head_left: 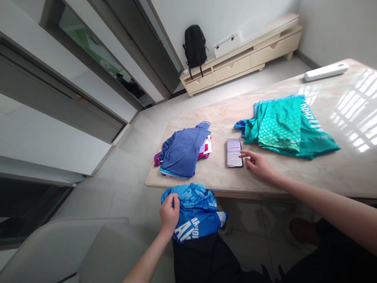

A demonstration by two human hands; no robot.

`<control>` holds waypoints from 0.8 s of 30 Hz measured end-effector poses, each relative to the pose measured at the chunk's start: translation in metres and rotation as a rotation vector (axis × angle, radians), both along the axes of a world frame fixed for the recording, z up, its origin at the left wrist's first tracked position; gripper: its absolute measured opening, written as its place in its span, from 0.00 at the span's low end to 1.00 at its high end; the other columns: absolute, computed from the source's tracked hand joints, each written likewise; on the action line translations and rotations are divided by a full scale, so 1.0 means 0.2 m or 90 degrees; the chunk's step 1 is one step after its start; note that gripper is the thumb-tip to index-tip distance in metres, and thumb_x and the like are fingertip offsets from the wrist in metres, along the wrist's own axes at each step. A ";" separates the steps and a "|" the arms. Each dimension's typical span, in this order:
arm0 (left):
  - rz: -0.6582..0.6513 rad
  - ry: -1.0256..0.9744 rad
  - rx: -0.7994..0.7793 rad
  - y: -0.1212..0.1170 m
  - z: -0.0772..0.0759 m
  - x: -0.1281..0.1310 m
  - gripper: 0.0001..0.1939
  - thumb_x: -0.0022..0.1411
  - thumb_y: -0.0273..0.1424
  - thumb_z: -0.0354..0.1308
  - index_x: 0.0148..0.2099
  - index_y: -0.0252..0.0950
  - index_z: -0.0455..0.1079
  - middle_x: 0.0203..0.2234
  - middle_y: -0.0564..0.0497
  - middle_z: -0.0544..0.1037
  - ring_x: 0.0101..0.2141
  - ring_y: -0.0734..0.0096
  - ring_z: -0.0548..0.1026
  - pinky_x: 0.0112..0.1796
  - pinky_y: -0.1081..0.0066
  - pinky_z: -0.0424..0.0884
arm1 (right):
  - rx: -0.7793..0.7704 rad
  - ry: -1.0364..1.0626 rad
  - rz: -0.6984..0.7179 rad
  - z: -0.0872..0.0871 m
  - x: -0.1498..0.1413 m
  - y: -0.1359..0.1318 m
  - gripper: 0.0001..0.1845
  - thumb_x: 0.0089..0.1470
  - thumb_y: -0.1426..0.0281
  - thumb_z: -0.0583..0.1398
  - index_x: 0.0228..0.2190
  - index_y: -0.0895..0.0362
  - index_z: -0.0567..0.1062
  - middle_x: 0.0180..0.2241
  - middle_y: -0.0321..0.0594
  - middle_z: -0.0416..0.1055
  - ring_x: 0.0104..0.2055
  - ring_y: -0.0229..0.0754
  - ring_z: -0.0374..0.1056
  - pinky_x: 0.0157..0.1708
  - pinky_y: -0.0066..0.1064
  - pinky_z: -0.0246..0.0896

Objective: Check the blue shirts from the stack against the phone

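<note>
My left hand (169, 212) is closed on a bright blue printed jersey (196, 212) that lies bunched on my lap, below the table's near edge. My right hand (257, 163) rests on the marble table (294, 173) with its fingers spread and the index finger stretched out, its tip at the right edge of a phone (234, 153) lying flat with its screen lit. A pile of folded clothes topped by a dark blue shirt (184, 151) sits left of the phone. A flattened teal jersey (287, 125) over a blue one lies right of it.
A white remote-like bar (325, 71) lies at the table's far right. Across the floor stands a low cream cabinet (241, 59) with a black backpack (194, 45) and a white box on it. A grey chair (76, 247) is at my lower left.
</note>
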State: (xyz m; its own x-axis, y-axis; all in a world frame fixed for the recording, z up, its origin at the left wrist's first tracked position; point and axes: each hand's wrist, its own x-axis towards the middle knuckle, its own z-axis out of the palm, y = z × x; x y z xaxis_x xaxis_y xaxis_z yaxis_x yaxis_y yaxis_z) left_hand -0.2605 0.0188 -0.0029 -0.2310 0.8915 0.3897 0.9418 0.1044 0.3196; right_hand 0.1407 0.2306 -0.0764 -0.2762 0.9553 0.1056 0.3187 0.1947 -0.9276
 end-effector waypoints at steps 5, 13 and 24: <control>0.000 -0.002 -0.001 0.00 0.00 0.00 0.18 0.74 0.42 0.49 0.39 0.41 0.76 0.33 0.49 0.84 0.35 0.61 0.82 0.40 0.66 0.75 | 0.001 0.004 0.001 0.00 0.00 0.00 0.23 0.59 0.73 0.56 0.55 0.51 0.76 0.49 0.40 0.82 0.26 0.38 0.71 0.31 0.34 0.70; 0.003 -0.001 0.000 0.00 -0.01 -0.01 0.18 0.74 0.42 0.49 0.39 0.40 0.76 0.32 0.49 0.84 0.35 0.60 0.83 0.40 0.66 0.75 | 0.004 0.008 0.011 0.01 0.01 -0.01 0.24 0.59 0.72 0.56 0.56 0.52 0.76 0.46 0.41 0.83 0.27 0.39 0.72 0.30 0.33 0.70; 0.008 -0.003 0.004 0.00 -0.02 -0.01 0.20 0.74 0.43 0.48 0.39 0.40 0.76 0.32 0.49 0.84 0.36 0.60 0.83 0.40 0.66 0.75 | -0.008 -0.010 0.020 0.01 0.01 0.00 0.21 0.62 0.71 0.56 0.56 0.52 0.75 0.50 0.42 0.82 0.28 0.39 0.73 0.31 0.33 0.69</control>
